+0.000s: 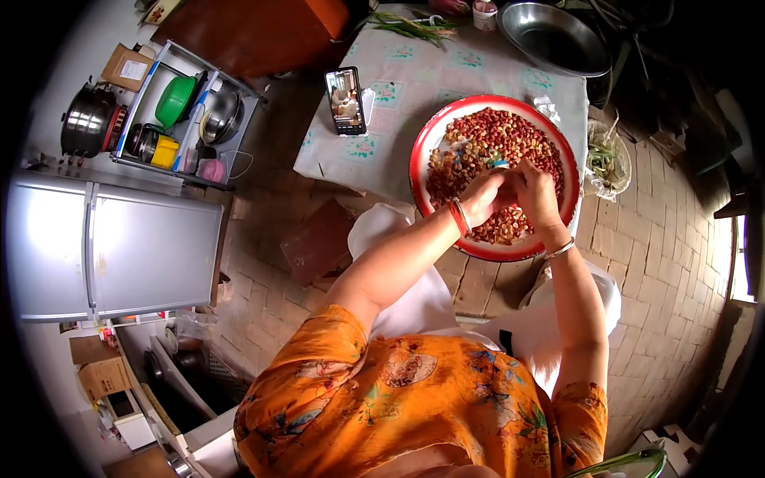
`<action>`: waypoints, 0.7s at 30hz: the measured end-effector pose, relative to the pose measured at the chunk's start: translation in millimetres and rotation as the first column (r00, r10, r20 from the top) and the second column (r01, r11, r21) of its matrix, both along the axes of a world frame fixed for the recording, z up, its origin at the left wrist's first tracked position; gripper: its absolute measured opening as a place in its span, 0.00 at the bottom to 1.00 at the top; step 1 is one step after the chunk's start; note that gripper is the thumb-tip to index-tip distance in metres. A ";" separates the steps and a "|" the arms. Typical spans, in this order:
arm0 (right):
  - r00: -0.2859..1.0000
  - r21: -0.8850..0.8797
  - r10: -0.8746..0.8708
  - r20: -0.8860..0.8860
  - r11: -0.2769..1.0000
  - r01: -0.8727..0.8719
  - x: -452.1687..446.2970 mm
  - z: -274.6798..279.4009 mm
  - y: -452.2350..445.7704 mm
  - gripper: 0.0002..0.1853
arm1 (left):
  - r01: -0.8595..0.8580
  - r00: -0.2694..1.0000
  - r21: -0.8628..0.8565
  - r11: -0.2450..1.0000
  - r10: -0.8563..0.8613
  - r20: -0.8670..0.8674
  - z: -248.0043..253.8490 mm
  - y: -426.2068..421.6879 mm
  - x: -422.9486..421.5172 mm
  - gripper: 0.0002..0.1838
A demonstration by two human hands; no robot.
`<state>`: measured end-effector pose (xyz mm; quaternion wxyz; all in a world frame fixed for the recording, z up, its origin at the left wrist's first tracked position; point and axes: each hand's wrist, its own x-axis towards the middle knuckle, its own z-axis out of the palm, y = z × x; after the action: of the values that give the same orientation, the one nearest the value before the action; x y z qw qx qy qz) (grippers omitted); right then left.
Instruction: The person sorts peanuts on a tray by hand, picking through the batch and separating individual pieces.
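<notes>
A round tray with a red rim (424, 144) holds a spread of reddish-brown nuts or beans (516, 127), paler toward its left side. Over the middle of the tray, my left hand (486, 197) and my right hand (535, 193) meet with fingers bent together. What they pinch is too small to make out. Just above my left hand's fingers shows a small blue and white item (498, 164); whether it is held I cannot tell. The tray rests at the near right edge of the cloth-covered table (414, 73).
A phone (346, 101) stands upright left of the tray. At the table's back are green stalks (410, 26), a small jar (484, 14) and a metal basin (554, 38). A lined basket (607, 159) sits right of the table. A fridge (151, 247) and shelf (179, 111) stand left.
</notes>
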<state>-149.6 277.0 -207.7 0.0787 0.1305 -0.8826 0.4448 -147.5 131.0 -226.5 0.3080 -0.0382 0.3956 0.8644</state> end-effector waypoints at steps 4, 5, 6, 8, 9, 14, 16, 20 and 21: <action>0.999 0.097 0.010 -0.054 0.995 -0.005 0.9 2.7 -3.9 0.02 | 0.004 1.000 0.045 0.999 -0.004 -0.003 -11.1 -2.4 -3.1 0.13; 0.998 0.119 0.006 -0.055 0.993 0.000 1.3 1.8 -3.7 0.02 | 0.000 1.000 0.047 0.999 0.000 -0.002 -12.9 -1.9 -3.4 0.13; 0.998 0.140 0.003 -0.057 0.990 0.005 1.8 0.2 -3.9 0.03 | -0.004 1.000 0.048 0.999 0.004 -0.001 -14.3 -1.9 -3.7 0.13; 0.997 0.152 0.008 -0.077 0.988 0.004 1.7 -4.6 -4.8 0.03 | 0.011 1.000 0.007 1.000 -0.011 -0.006 -14.6 -2.3 -3.6 0.13; 0.996 0.144 0.016 -0.093 0.990 -0.002 1.5 -7.5 -5.0 0.03 | 0.017 1.000 -0.013 1.000 -0.017 -0.008 -14.0 -3.0 -3.1 0.13; 0.983 0.078 0.029 -0.180 0.997 -0.015 2.4 -7.7 -5.2 0.04 | -0.044 0.999 -0.041 0.998 0.044 -0.003 -10.6 -4.7 -3.6 0.10; 0.999 0.002 0.018 -0.035 1.000 -0.018 4.5 1.0 -1.8 0.04 | -0.011 0.999 -0.041 0.999 0.009 -0.042 -14.9 -6.0 -7.2 0.10; 0.954 -0.269 0.036 0.298 0.962 0.047 9.7 36.7 4.0 0.03 | -0.025 0.995 -0.120 0.992 0.013 -0.099 -9.6 -8.3 -9.5 0.09; 0.950 -0.276 0.045 0.308 0.960 0.044 8.4 35.3 9.6 0.02 | -0.066 0.993 -0.159 0.985 0.050 -0.107 -8.7 -8.5 -9.2 0.09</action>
<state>-141.2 286.6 -172.4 -0.0439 0.0465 -0.8121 0.5800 -156.7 122.5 -235.2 0.2580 -0.0303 0.4785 0.8388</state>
